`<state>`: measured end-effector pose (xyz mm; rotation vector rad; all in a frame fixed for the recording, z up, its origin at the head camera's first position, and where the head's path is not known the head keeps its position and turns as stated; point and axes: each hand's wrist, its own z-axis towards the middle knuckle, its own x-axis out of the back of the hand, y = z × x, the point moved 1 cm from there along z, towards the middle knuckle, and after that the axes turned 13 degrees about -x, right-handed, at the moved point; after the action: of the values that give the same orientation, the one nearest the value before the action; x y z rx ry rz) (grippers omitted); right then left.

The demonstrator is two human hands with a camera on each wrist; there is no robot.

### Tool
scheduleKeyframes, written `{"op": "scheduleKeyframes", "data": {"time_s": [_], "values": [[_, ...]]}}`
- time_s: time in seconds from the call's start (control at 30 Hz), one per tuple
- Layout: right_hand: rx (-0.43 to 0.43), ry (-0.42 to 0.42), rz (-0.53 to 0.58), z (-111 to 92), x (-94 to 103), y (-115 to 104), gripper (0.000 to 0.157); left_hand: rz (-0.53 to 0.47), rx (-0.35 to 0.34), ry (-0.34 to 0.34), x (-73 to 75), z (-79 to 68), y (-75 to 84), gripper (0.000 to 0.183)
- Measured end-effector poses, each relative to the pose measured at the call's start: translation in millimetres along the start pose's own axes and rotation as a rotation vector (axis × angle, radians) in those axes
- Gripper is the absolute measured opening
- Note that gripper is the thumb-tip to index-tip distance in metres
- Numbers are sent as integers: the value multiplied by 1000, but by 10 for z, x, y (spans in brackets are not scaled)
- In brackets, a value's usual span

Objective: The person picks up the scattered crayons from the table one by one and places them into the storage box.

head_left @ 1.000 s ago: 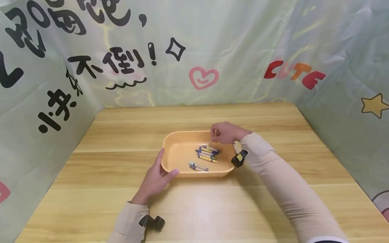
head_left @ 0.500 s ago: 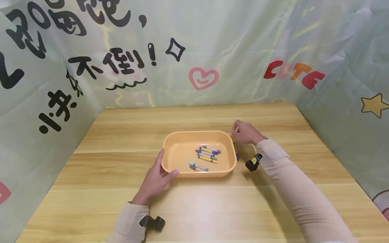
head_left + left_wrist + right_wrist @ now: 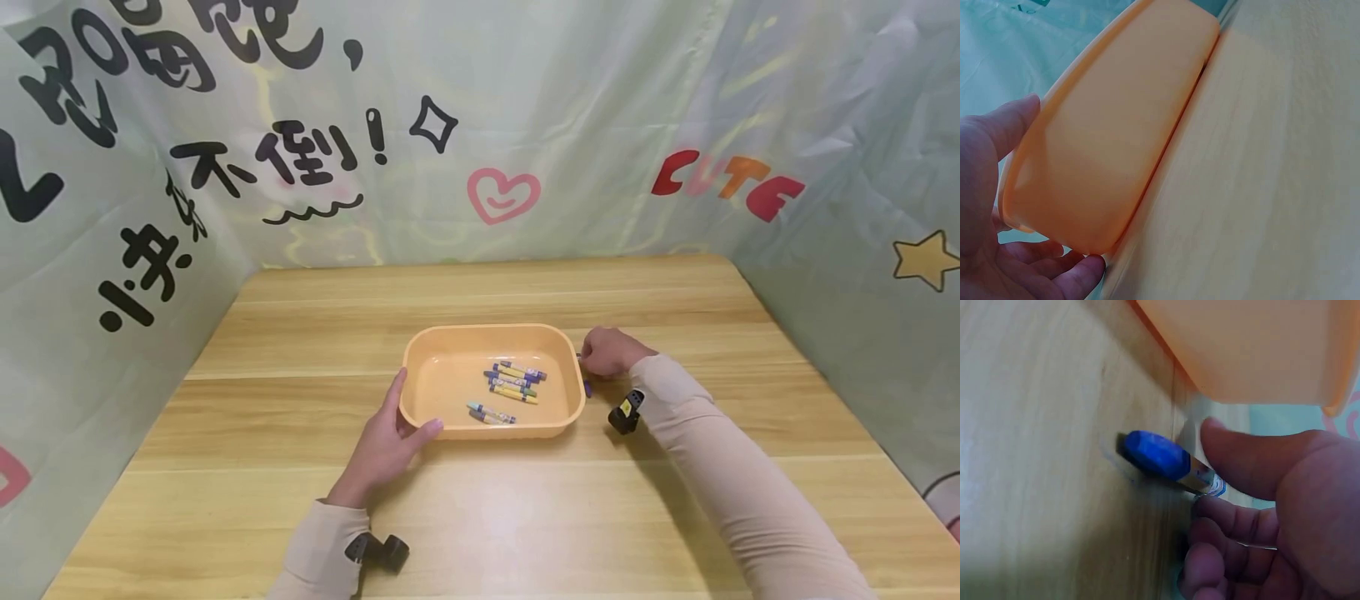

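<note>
An orange plastic tray (image 3: 442, 383) stands on the table with several crayons (image 3: 513, 382) lying in it. At its near left corner my left hand (image 3: 382, 442) holds it, thumb on the rim and fingers round the outer wall, as the left wrist view also shows. Just outside the tray's right end, my right hand (image 3: 611, 352) is low at the table. In the right wrist view a crayon with a blue end (image 3: 1160, 455) lies between the thumb and curled forefinger of that hand (image 3: 1272, 500), which pinch it. The crayon's far end is hidden.
The wooden tabletop (image 3: 480, 508) reaches back to a printed cloth wall (image 3: 585, 125), with cloth on the left and right too. A small black camera (image 3: 626, 412) sits on the right wrist, another camera (image 3: 386, 552) on the left.
My right hand has moved from above the tray's far right corner, out to the right, then down to the table beside the tray. The left hand and tray have stayed in place.
</note>
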<state>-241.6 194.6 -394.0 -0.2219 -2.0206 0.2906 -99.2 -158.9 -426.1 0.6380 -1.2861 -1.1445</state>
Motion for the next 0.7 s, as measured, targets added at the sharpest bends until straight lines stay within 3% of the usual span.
{"op": "scheduleKeyframes", "data": {"time_s": [0.2, 0.37, 0.53, 0.7], "values": [[9, -15, -11, 0, 32, -5, 20, 7, 8, 3, 0, 0, 0, 98], [48, 43, -6, -34, 165, -51, 34, 12, 2, 5, -6, 8, -7, 98], [113, 124, -5, -133, 344, -192, 22, 24, 13, 9, -12, 11, -4, 100], [161, 132, -15, -197, 472, -421, 22, 27, 21, 11, -12, 4, -2, 100]]}}
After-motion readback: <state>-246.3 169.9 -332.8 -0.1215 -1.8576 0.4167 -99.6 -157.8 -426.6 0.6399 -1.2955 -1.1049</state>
